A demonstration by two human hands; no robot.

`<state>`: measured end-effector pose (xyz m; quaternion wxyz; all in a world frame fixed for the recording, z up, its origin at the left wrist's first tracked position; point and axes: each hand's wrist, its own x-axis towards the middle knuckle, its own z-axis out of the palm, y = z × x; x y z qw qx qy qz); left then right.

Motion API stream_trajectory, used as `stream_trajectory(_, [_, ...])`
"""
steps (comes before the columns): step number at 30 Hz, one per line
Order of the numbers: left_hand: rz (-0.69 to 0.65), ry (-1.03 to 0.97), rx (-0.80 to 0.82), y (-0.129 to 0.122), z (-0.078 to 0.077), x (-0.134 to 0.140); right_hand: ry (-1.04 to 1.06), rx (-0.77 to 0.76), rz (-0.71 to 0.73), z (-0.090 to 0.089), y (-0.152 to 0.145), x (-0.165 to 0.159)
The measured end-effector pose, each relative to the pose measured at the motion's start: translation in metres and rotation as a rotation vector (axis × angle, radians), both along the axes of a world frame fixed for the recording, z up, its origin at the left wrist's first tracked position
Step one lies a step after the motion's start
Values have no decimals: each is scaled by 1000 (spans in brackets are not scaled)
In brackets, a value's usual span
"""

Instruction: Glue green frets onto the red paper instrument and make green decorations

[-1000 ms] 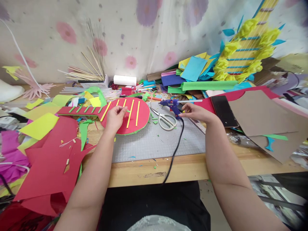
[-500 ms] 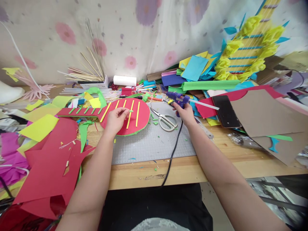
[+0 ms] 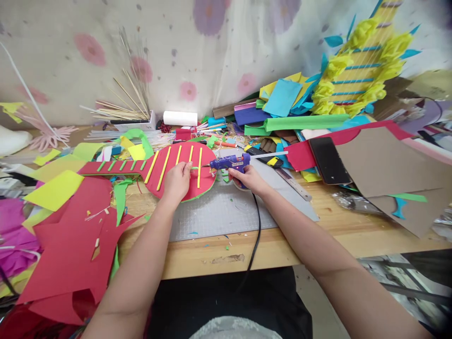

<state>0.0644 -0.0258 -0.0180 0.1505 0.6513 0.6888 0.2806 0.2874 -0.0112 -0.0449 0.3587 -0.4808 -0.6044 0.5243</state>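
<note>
A red guitar-shaped cutout [image 3: 169,188] with a green edge lies on the grey cutting mat [image 3: 212,221]; yellow strips cross its round body and short green ones its neck. Over the body, my left hand [image 3: 178,180] pinches a small green strip [image 3: 194,168] between thumb and fingers. My right hand [image 3: 249,178] is wrapped round the handle of a purple glue gun [image 3: 231,162], its nozzle pointing left, close to the strip. A white glue stick [image 3: 270,154] sticks out of the gun's back. The scissors are mostly hidden behind my right hand.
A black phone [image 3: 329,161] lies on brown cardboard [image 3: 381,165] at right. A metal ruler [image 3: 294,184] and a yellow-black cutter [image 3: 271,160] rest on the mat. Red paper scraps [image 3: 70,245] cover the left side. A yellow-flowered guitar [image 3: 356,75] leans at the back right.
My right hand has brought the glue gun left, from beside the phone to near my left hand, hiding the scissors and uncovering the cutter. My left hand still pinches the green strip.
</note>
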Motion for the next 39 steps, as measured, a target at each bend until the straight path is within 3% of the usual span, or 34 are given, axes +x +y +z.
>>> stream_trajectory(9, [0, 64, -98, -3, 7, 4, -67, 11, 7, -5, -1, -1])
stream_trajectory(39, [-6, 32, -82, -4, 6, 5, -95, 27, 0, -1, -2, -4])
